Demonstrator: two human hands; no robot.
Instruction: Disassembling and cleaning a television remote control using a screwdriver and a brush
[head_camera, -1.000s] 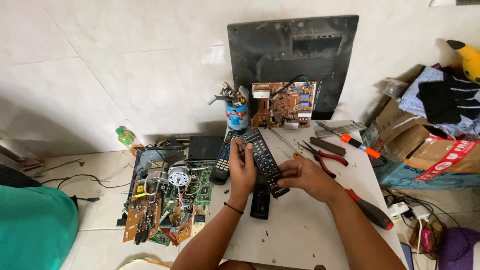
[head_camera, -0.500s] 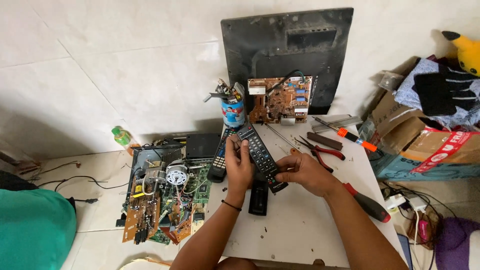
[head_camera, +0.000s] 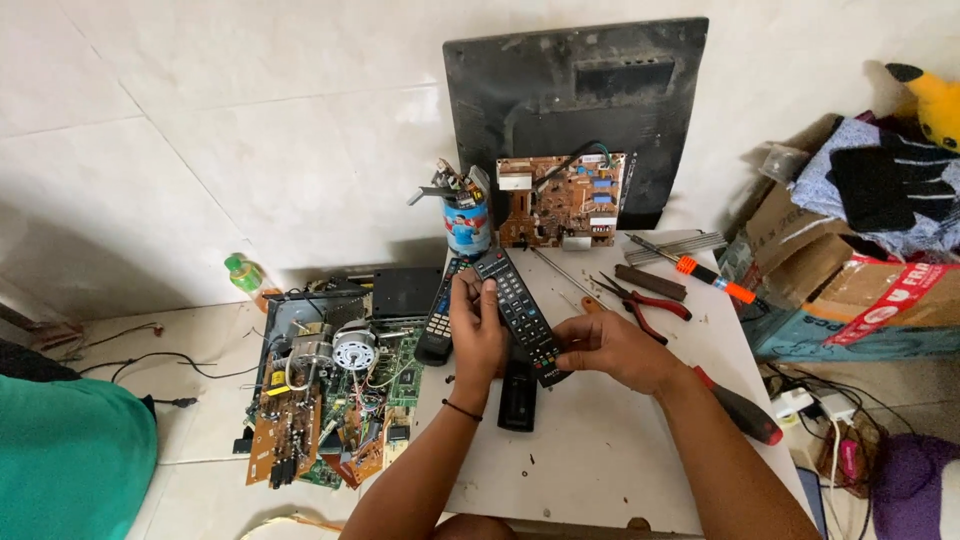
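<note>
A long black remote control (head_camera: 520, 312) with many buttons is held above the white table (head_camera: 600, 460), between both hands. My left hand (head_camera: 476, 325) grips its upper left edge, fingers curled over the far end. My right hand (head_camera: 610, 348) pinches its lower end near the bottom corner. Under the held remote, a small black remote part (head_camera: 518, 396) lies flat on the table. A second black remote (head_camera: 438, 318) lies just left of my left hand.
Pliers with red handles (head_camera: 640, 297), an orange-handled screwdriver (head_camera: 700, 270) and a red-and-black screwdriver (head_camera: 742, 408) lie to the right. A brown circuit board (head_camera: 560, 200) leans on a black monitor back (head_camera: 580, 100). A tool-filled tin (head_camera: 466, 222) stands behind. Open electronics chassis (head_camera: 330, 390) sits left; cardboard boxes (head_camera: 850, 290) right.
The view has shifted slightly. Both hands stay on the remote, which has tilted a little as my left fingers moved along its upper end.
</note>
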